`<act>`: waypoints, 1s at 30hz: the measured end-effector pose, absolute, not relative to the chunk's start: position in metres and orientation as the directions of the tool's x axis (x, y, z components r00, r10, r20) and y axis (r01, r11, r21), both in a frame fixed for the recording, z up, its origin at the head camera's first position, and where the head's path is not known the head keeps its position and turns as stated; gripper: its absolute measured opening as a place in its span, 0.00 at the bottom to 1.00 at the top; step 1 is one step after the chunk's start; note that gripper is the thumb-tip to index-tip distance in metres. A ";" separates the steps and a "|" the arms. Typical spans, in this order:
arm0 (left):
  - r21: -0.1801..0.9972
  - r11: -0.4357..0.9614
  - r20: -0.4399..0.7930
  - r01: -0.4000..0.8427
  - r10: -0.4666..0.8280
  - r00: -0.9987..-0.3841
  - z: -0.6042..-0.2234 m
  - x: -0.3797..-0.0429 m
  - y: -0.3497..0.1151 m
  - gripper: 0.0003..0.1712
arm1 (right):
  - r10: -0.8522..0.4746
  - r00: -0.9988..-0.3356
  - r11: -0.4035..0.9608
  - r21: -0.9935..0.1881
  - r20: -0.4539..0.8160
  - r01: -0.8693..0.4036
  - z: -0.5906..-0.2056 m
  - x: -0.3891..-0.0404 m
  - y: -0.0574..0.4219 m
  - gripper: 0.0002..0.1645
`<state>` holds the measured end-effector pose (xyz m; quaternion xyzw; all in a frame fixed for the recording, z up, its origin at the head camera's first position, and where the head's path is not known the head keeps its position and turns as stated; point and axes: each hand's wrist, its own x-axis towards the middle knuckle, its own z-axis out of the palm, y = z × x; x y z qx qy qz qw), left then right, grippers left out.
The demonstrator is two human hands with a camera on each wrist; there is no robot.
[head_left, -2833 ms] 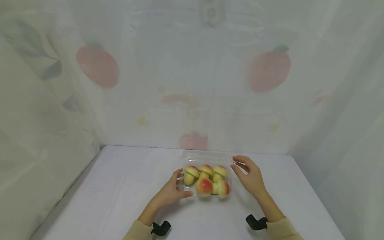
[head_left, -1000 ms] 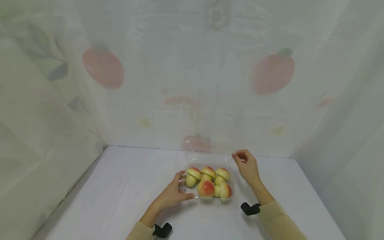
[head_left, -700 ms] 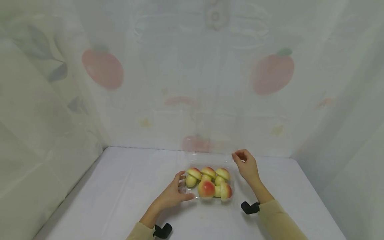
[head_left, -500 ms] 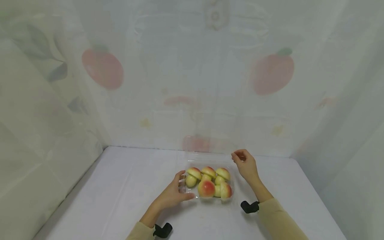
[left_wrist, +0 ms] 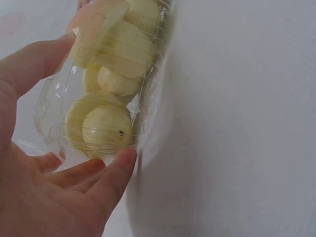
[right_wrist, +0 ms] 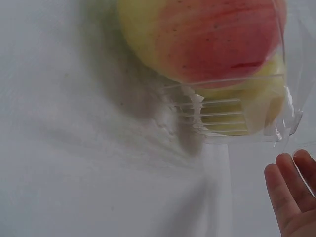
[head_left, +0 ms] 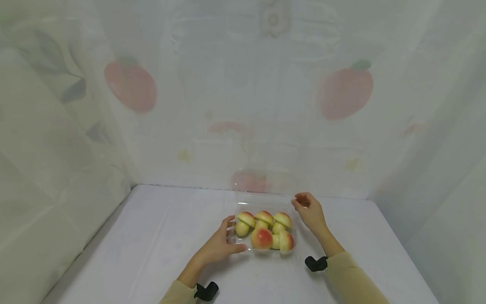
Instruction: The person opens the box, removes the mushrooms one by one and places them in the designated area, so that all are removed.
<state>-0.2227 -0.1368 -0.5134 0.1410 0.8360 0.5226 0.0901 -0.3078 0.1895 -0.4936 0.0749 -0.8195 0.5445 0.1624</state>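
A clear plastic clamshell box (head_left: 244, 244) sits on the white table, holding several mushroom-shaped pieces (head_left: 262, 239), yellow with red-blushed caps. Its lid (head_left: 265, 197) is raised along the far side and is hard to see against the backdrop. My left hand (head_left: 218, 243) grips the left end, thumb at the near side and fingers round the end; the left wrist view shows fingertips (left_wrist: 123, 158) against the ribbed wall. At the lid's right edge, my right hand (head_left: 312, 214) pinches with thumb and curled fingers. Only its fingers (right_wrist: 291, 190) show in the right wrist view.
The white table (head_left: 171, 215) reaches back to a pale curtain (head_left: 243, 93) printed with fruit. More curtain hangs on both sides. A black wrist mount (head_left: 206, 291) is on the left arm, and another black mount (head_left: 316, 264) on the right.
Compared with the earliest frame, the lid's top edge stands higher and my right hand has moved up with it. Over the last half second that hand has dropped slightly. My left hand keeps its hold.
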 end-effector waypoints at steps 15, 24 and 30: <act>0.902 0.410 -0.011 0.135 0.333 -0.943 -0.514 -0.222 -0.137 0.62 | -0.008 -0.942 0.365 -0.876 0.335 -0.315 -0.505 -0.305 0.191 0.26; 0.903 0.413 -0.027 0.114 0.318 -0.948 -0.511 -0.220 -0.135 0.63 | -0.060 -0.943 0.351 -0.878 0.327 -0.327 -0.503 -0.297 0.192 0.30; 0.897 0.429 -0.035 0.107 0.311 -0.950 -0.508 -0.219 -0.135 0.63 | -0.080 -0.952 0.337 -0.891 0.295 -0.305 -0.509 -0.301 0.194 0.31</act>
